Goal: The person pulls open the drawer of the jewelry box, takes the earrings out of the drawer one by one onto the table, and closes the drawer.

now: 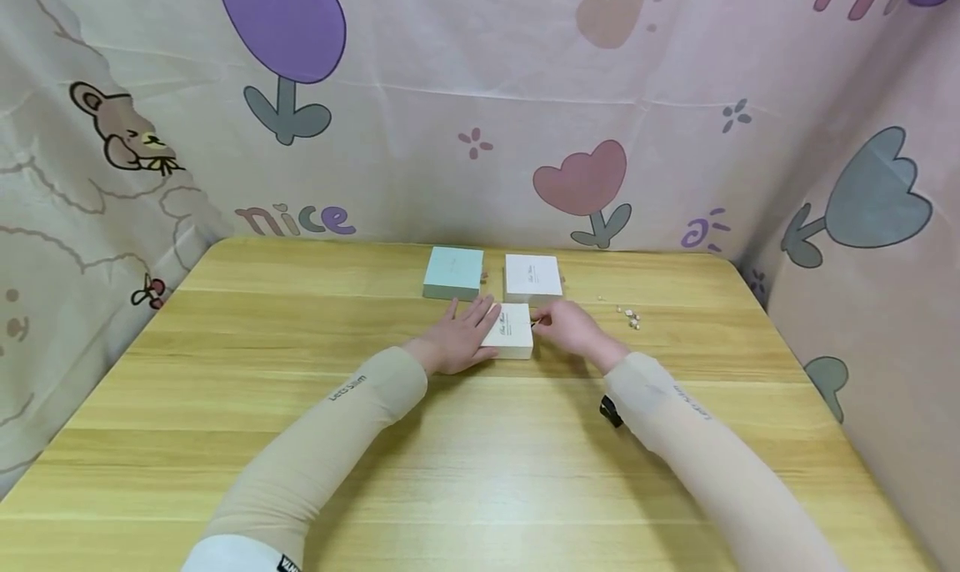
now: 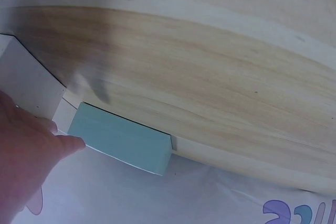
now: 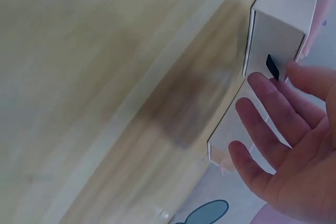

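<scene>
A white drawer-style box (image 1: 516, 332) with dark lettering lies on the table between the hands. On it rests my left hand (image 1: 459, 338), its fingers spread and straight over the top and its thumb by the near left side. My right hand (image 1: 570, 326) is at the box's right end, where thumb and index finger pinch the tip of a short black pull tab (image 3: 272, 66). The other fingers (image 3: 262, 129) of that hand are loosely bent. The box appears closed; its contents are hidden.
Behind stand a mint-green box (image 1: 453, 272) and a second white box (image 1: 532, 276), both with small tabs on their right sides. Several tiny shiny pieces (image 1: 632, 318) lie to the right. A patterned cloth (image 1: 420, 138) hangs along the table's back edge.
</scene>
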The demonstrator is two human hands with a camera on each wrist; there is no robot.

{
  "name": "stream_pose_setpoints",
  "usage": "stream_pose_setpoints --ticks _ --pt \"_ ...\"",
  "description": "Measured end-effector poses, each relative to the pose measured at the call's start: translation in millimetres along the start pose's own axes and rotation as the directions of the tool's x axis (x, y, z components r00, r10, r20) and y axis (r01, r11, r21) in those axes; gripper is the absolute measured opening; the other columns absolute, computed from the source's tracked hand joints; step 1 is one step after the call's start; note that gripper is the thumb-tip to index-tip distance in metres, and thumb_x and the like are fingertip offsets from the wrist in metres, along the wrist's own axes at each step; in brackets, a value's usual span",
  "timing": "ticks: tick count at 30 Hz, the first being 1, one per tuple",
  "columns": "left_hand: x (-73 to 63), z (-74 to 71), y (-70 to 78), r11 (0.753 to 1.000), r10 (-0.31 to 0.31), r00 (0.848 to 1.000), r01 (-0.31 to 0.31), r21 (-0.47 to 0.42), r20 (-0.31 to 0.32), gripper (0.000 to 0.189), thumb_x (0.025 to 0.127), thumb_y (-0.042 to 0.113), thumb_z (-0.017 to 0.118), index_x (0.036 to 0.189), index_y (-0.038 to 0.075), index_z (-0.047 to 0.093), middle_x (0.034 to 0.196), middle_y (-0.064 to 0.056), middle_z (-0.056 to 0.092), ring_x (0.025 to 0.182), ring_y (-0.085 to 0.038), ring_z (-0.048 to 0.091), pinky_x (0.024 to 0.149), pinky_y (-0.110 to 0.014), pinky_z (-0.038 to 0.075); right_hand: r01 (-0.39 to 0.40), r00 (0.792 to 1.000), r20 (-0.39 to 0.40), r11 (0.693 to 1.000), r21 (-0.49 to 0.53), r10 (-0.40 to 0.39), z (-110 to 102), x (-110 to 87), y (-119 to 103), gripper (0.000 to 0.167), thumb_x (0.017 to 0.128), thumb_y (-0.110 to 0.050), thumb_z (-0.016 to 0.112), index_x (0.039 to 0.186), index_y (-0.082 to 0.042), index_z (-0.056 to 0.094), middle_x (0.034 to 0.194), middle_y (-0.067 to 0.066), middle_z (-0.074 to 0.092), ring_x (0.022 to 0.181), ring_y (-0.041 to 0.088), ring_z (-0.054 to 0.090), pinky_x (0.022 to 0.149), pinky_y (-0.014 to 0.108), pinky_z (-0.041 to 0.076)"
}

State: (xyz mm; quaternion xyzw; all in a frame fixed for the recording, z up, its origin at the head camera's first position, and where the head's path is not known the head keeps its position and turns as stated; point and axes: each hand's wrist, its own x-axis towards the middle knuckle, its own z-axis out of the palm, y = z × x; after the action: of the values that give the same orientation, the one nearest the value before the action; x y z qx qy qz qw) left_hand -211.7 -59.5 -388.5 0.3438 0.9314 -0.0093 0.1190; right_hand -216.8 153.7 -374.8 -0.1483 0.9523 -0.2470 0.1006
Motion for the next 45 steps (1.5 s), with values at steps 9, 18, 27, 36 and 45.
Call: stream_pose_setpoints --ticks 9,18,27,36,45 --pt "0.8 0.9 -0.2 1.0 -0.002 1.0 0.002 0.008 -0.008 0.073 0.099 0.05 0.029 0.151 0.008 0.0 0.159 -0.012 -0.002 0.147 -0.027 0.003 0.116 -0.054 0.006 -0.025 0.999 -0.047 1.0 -0.016 0.025 5 6.1 -5 0.026 0.083 0.0 0.055 0.104 0.002 0.069 0.097 0.017 0.071 0.065 0.015 0.052 0.061 0.024 0.043" --pt "0.1 -1.1 0.8 1.0 0.003 1.0 -0.003 0.018 -0.011 0.074 0.099 0.05 0.03 0.151 0.007 0.001 0.159 -0.013 -0.001 0.147 -0.026 0.003 0.116 -0.055 0.007 -0.085 0.994 -0.076 0.996 -0.022 0.084 8 8.9 -6 0.027 0.078 0.004 0.055 0.1 0.001 0.071 0.098 0.017 0.071 0.069 0.018 0.055 0.063 0.025 0.044" --pt "0.3 -2.5 1.2 1.0 -0.003 1.0 0.003 0.0 -0.005 0.073 0.099 0.05 0.03 0.151 0.007 0.002 0.159 -0.013 -0.001 0.147 -0.028 0.003 0.116 -0.055 0.005 -0.137 0.989 -0.065 0.99 -0.036 0.134 2 2.0 1 0.031 0.077 0.005 0.051 0.101 -0.002 0.071 0.108 0.017 0.069 0.089 0.027 0.063 0.087 0.043 0.05" --pt "-0.9 -3.4 0.9 1.0 0.003 1.0 -0.003 0.0 0.0 0.073 0.099 0.048 0.031 0.151 0.006 0.002 0.158 -0.014 0.0 0.147 -0.028 0.004 0.115 -0.055 0.006 -0.166 0.985 -0.056 0.985 -0.039 0.164 -5 -6.6 12 0.032 0.08 0.003 0.05 0.108 0.003 0.067 0.116 0.021 0.064 0.106 0.034 0.06 0.095 0.047 0.045" --pt "-0.3 -2.6 0.9 1.0 0.003 1.0 -0.003 -0.001 -0.007 0.073 0.099 0.049 0.031 0.151 0.006 0.003 0.158 -0.014 0.001 0.146 -0.029 0.005 0.115 -0.056 0.006 -0.184 0.981 -0.063 0.983 -0.028 0.182 -8 -10.2 23 0.033 0.079 0.003 0.05 0.108 0.004 0.067 0.113 0.021 0.066 0.1 0.032 0.061 0.093 0.047 0.047"
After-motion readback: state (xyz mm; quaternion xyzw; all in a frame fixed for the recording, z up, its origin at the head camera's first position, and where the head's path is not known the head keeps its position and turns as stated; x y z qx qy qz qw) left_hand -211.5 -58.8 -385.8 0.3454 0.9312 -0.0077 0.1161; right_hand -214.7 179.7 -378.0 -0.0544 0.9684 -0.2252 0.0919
